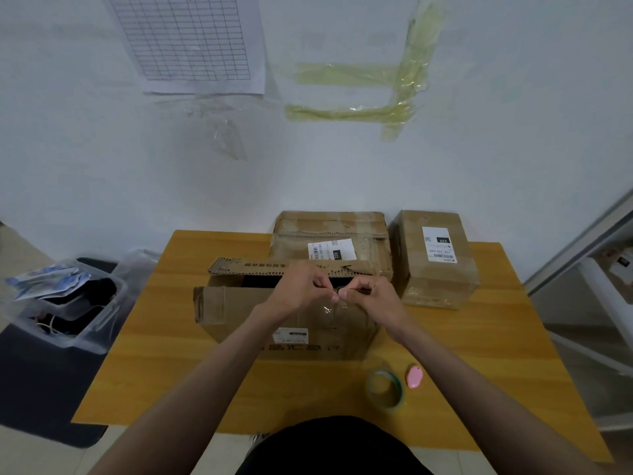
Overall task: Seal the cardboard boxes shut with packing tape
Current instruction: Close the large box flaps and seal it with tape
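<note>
Head cam: both hands meet over the front box (291, 323) in the middle of the counter (496, 354) — left hand (301, 289) and right hand (370, 296) each have a closed grip pinching a clear strip of tape (330, 308) that runs down its near face. I'd say pull the strip taut and press it flat from the top edge down so it won't wrinkle. The box's long axis runs left to right along the counter, top flap (287, 267) not yet closed, and the tape roll (385, 389) sits near the counter's front edge, right side, beside a pink cutter (414, 376).
</note>
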`<action>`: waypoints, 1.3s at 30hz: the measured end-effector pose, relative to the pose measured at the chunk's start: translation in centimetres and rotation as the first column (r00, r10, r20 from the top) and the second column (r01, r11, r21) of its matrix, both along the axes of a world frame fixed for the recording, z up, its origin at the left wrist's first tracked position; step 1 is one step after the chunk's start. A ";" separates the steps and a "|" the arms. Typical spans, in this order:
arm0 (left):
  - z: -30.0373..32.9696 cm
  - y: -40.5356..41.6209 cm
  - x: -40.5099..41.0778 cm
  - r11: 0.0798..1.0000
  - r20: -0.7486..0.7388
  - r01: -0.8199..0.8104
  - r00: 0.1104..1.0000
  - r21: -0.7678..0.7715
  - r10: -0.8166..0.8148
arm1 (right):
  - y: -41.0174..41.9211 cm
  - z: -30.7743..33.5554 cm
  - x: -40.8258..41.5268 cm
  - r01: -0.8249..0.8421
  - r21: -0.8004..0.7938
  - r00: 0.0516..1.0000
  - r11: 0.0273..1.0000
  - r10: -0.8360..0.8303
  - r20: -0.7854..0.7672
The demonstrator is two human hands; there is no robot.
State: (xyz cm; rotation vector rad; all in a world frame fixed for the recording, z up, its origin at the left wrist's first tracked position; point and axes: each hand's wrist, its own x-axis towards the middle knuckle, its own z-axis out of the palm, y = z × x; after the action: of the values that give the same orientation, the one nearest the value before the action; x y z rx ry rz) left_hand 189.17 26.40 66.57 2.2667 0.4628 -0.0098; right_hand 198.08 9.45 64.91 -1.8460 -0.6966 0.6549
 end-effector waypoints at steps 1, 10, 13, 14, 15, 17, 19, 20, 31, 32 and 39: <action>0.0 0.0 0.0 1.000 -0.003 0.005 1.000 0.004 -0.005 | 0.0 -0.1 -0.1 0.002 0.000 1.000 1.000 -0.002 -0.012; -0.4 0.5 0.6 0.999 0.011 0.031 0.999 0.030 -0.031 | 0.6 -0.2 -0.3 0.054 -0.016 0.997 0.998 -0.055 -0.057; -0.7 0.8 0.7 0.999 -0.006 0.033 0.999 0.039 -0.033 | 0.6 -0.3 -0.3 0.093 -0.016 0.995 0.996 -0.094 -0.035; -0.7 0.9 0.7 0.999 -0.009 0.037 0.999 0.040 -0.037 | 0.5 -0.5 -0.2 0.105 0.000 0.993 0.994 -0.105 -0.061; -0.7 0.9 0.8 0.999 -0.009 0.044 0.999 0.032 -0.044 | 0.3 -0.6 -0.2 0.095 0.013 0.994 0.995 -0.094 -0.057; -0.6 0.8 0.9 0.998 -0.011 0.060 0.998 0.015 -0.060 | 0.0 -0.5 -0.1 0.031 0.014 0.998 0.999 -0.031 0.062; -0.5 0.8 0.9 0.997 -0.006 0.075 0.997 0.005 -0.075 | 0.0 -0.3 -0.1 -0.026 -0.005 0.988 1.000 0.026 0.155; -0.6 0.9 0.9 0.997 0.005 0.080 0.997 -0.008 -0.080 | 0.0 -0.3 0.0 -0.044 -0.009 0.982 0.999 0.045 0.183; -0.7 1.0 0.0 0.970 -0.001 0.211 0.977 0.120 -0.212 | 0.6 0.5 0.2 -0.084 -0.180 0.965 0.980 0.125 0.229; -0.8 0.8 0.0 0.963 -0.010 0.225 0.974 0.148 -0.226 | 0.6 0.7 0.5 -0.137 -0.221 0.955 0.966 0.188 0.231; -0.6 0.5 0.6 0.917 -0.215 0.317 0.939 0.244 -0.268 | 2.1 1.9 0.6 -0.118 -0.447 0.893 0.887 0.292 0.343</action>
State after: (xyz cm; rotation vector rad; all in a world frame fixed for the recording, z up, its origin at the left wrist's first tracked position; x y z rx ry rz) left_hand 189.75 26.91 65.98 2.6054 0.2188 -0.3219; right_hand 198.73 11.51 66.78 -2.3619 -1.1083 0.5975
